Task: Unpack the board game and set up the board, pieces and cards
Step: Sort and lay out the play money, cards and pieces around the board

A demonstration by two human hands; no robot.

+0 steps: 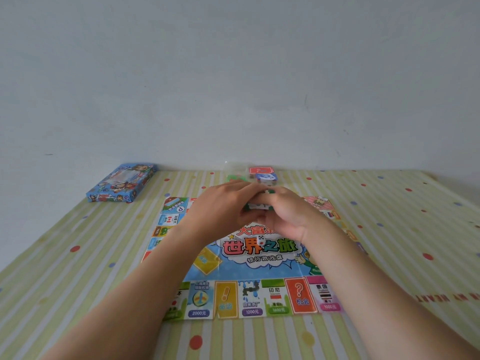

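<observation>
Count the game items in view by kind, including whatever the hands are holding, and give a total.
Game board: 1
Game box: 1
Die: 1
Card decks: 2 (red card deck, blue card deck)
Green-edged stack, gripped by left hand and right hand: 1
Total: 6
Green bits behind the hands are too hidden to count.

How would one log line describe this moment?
game board unfolded | left hand, right hand grip card stack | die on board | game box far left

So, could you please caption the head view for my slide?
Left hand and right hand hold a small green-and-white stack over the unfolded board, die near its centre.
</observation>
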